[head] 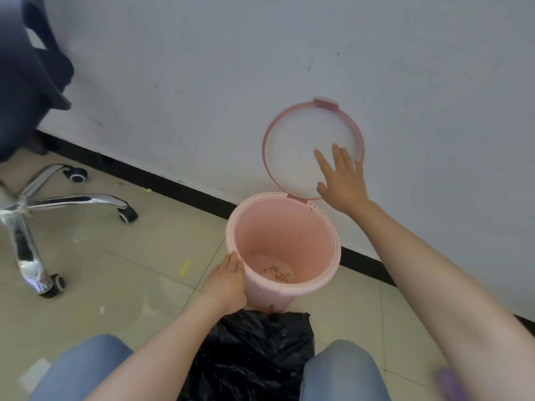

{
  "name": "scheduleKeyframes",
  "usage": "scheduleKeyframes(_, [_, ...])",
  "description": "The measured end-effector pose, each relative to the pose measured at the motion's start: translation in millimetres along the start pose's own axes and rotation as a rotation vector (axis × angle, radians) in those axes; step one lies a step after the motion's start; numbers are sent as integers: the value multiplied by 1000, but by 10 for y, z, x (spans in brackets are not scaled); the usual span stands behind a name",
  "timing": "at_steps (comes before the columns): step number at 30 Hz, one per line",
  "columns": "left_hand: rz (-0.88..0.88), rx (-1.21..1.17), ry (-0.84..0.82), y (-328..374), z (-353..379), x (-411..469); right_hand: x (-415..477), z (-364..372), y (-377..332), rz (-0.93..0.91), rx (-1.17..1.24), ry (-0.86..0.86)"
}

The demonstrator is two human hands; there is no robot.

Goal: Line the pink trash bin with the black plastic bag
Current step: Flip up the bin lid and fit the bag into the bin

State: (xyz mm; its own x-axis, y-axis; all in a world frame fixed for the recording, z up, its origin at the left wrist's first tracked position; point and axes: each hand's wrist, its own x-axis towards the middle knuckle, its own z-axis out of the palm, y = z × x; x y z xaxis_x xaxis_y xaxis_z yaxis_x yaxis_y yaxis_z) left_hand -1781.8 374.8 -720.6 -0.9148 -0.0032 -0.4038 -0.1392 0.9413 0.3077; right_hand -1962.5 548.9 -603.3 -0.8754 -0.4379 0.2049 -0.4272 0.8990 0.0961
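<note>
The pink trash bin stands on the tiled floor close to the wall, with a few scraps at its bottom. Its hinged ring lid is raised upright against the wall. My right hand rests flat on the lid's lower right part, fingers spread. My left hand holds the bin's near left side, just below the rim. The black plastic bag lies crumpled on the floor between my knees, right in front of the bin.
An office chair with a chrome star base and castors stands at the left. A black skirting strip runs along the white wall. Small bits of paper litter the tiles.
</note>
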Motion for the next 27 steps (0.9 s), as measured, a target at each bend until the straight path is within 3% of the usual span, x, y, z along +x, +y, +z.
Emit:
scheduleKeyframes(4, [0,-145,17,-151,50,-24,-555,-5,-396,-19,246,64])
scheduleKeyframes(9, [-109,-381,180,-295,293,-157,-1549,524,-815,11,573,261])
scheduleKeyframes(16, [-73,-142,12,-408,852,-129,-2229,1449,-1169,182,504,115])
scheduleKeyframes(23, [272,195,-174,-328,1328,227,-2917,1975,-1393,488,379,-227])
scheduleKeyframes(27, [261,213,-333,-279,1664,277,-3393,2024,-1751,722,524,-496])
